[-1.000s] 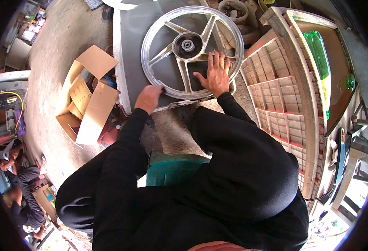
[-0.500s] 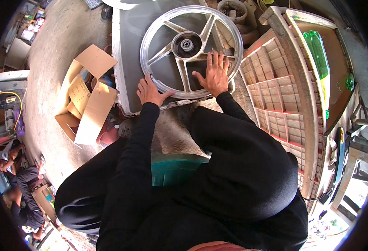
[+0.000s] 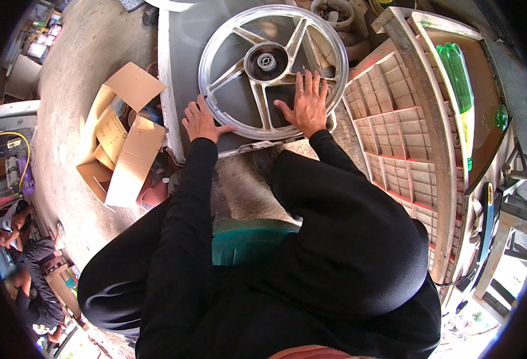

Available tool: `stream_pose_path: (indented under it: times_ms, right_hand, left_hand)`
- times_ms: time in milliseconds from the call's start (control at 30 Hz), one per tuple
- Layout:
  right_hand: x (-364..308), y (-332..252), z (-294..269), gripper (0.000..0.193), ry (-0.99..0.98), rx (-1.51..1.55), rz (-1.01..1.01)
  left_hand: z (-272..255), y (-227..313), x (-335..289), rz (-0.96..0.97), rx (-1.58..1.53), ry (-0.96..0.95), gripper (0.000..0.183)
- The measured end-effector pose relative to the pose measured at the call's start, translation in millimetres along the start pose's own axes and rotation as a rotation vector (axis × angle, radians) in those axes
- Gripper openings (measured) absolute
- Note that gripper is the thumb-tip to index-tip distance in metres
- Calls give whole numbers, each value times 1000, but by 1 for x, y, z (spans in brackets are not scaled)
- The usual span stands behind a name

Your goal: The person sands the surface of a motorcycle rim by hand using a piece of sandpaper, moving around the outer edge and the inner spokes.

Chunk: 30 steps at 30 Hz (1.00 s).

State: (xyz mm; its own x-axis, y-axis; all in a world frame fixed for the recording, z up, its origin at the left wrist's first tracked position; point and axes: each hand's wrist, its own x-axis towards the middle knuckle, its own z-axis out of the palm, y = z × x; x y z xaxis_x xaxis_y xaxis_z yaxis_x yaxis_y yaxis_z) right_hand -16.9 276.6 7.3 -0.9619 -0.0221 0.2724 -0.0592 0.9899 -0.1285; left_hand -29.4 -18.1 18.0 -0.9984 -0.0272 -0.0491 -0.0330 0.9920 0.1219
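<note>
A bare silver alloy wheel rim [image 3: 257, 106] with broad spokes and a central hub [image 3: 266, 61] lies flat on a grey board [image 3: 182, 78] with a pale, worn edge. My left hand [image 3: 200, 121] is at the rim's lower left edge, fingers spread and thumb stretched out. Whether its fingertips press on the metal is hard to tell. My right hand [image 3: 309, 107] rests palm down over the rim's lower right part, covering part of a spoke and the outer ring, its fingers apart. Neither hand is wrapped round anything.
An open cardboard box [image 3: 133, 143] stands on the floor at left. At right are a wooden frame with a grid panel [image 3: 395, 131] and a green plastic bottle [image 3: 458, 90]. A round tub [image 3: 334, 13] sits at the back. Another person [image 3: 27, 269] sits far left.
My left hand has shifted left and slightly up along the rim's edge. The right hand stays in place; the rim looks nearly unmoved.
</note>
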Motion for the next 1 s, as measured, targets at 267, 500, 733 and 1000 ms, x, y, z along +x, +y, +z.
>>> stream_pose_path:
  times_ms: [267, 500, 733, 1000]
  right_hand:
    - [0, 0, 0, 104, -3, -12, 4]
    - [-2, 4, -1, 104, -23, 4, 18]
    - [1, 0, -1, 103, -17, 18, 13]
    - [0, 2, 3, 103, -3, 21, 16]
  left_hand:
    - [10, 48, -17, 215, -77, 60, 140]
    - [7, 19, 1, 195, 4, 8, 138]
    - [4, -23, 20, 105, 39, 55, 134]
    - [9, 43, -14, 344, -177, 34, 114]
